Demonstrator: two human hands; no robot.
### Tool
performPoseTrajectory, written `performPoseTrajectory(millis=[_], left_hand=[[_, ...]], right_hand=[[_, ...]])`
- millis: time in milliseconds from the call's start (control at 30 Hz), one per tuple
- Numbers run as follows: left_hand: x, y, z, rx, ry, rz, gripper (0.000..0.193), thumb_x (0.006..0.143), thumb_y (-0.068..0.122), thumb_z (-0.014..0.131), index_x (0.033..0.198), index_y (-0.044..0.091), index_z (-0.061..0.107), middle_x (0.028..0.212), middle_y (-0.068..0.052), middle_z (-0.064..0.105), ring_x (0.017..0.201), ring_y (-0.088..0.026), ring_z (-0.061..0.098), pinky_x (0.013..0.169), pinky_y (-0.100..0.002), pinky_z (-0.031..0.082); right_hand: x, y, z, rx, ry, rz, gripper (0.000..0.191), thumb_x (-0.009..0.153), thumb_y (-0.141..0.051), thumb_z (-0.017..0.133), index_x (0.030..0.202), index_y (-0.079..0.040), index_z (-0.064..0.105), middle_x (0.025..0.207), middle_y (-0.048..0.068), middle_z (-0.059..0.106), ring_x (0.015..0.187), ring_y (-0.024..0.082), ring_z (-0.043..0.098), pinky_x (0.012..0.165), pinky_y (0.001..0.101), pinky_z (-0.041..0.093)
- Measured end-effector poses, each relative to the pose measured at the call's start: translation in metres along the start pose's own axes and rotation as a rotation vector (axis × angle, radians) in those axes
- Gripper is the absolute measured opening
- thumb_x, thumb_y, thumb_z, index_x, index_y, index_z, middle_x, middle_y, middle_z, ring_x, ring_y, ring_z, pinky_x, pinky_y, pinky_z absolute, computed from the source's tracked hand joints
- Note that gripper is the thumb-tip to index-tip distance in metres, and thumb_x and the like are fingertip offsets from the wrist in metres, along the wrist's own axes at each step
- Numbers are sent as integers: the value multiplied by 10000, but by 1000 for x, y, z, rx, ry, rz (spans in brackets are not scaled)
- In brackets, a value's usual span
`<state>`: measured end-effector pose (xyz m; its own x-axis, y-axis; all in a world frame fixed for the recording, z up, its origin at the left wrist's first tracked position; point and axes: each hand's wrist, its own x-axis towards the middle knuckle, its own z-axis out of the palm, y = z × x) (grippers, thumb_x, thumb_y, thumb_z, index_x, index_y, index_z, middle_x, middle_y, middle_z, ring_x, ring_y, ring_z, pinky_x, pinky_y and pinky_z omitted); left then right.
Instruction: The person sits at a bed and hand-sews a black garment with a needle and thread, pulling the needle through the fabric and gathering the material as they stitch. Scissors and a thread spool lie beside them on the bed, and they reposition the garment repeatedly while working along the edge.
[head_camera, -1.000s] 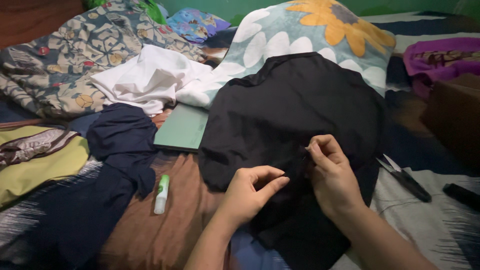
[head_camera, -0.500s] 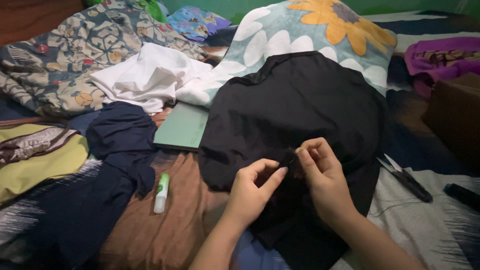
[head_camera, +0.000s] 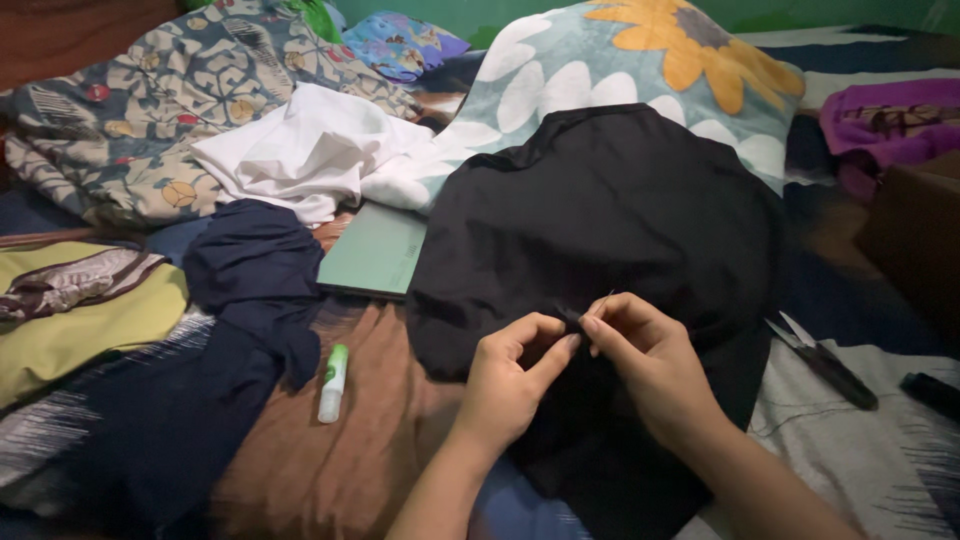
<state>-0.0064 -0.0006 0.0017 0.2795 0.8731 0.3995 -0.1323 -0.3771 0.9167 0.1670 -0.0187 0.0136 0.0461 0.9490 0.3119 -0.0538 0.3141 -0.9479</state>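
Black cloth (head_camera: 600, 210) lies at centre on the bed. Left hand (head_camera: 510, 375) pinches a fold; right hand (head_camera: 640, 360) grips a thin needle (head_camera: 600, 303) at the fold's 1 o'clock. Best practice: hold the fold taut, stitch small. Scissors (head_camera: 825, 360) lie at 3 o'clock.

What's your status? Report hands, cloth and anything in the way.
Left hand and right hand both pinching black cloth, fingertips together at a fold. Thin needle-like sliver at right fingers. Snips lie apart, right. Nothing obstructing.
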Motion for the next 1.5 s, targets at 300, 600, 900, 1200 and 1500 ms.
performPoseTrajectory(millis=[300, 600, 900, 1200, 1500], left_hand=[[2, 10, 1, 190, 58, -16, 139, 924, 166, 754, 933, 28, 748, 686, 13, 656, 639, -52, 561, 595, -225, 456], [3, -3, -2, 126, -56, -4, 146, 916, 150, 767, 882, 10, 742, 717, 30, 688, 665, -16, 572, 614, -210, 464], [2, -4, -9, 174, -213, -87, 153, 908, 170, 769, 893, 20, 743, 727, 54, 670, 666, -9, 559, 620, -208, 467], [9, -22, -9, -87, -122, -85, 131, 981, 172, 650, 972, 42, 654, 818, 65, 594, 756, -19, 511, 678, -206, 425], [9, -13, -19, -263, 106, -96, 150, 989, 217, 537, 924, 90, 584, 897, 46, 516, 926, -57, 470, 874, -204, 369]], right_hand=[[4, 4, 0, 93, 150, 169, 129, 996, -229, 617, 999, -105, 656, 848, -6, 545, 788, 111, 495, 725, 266, 421], [11, 6, -6, 145, 242, 282, 125, 1000, -255, 586, 906, -175, 569, 942, -42, 548, 867, 123, 486, 793, 301, 404], [22, -10, -31, 389, 349, 118, 58, 1023, -209, 513, 966, -202, 501, 955, -25, 584, 996, 157, 630, 937, 386, 465], [20, 4, -31, 540, 62, -41, 54, 1081, -189, 481, 1060, -155, 518, 797, 22, 484, 753, 169, 528, 916, 428, 513], [12, 5, -25, 440, -171, -64, 127, 1087, -180, 537, 1023, -71, 528, 725, -32, 389, 609, 73, 381, 573, 257, 356]])
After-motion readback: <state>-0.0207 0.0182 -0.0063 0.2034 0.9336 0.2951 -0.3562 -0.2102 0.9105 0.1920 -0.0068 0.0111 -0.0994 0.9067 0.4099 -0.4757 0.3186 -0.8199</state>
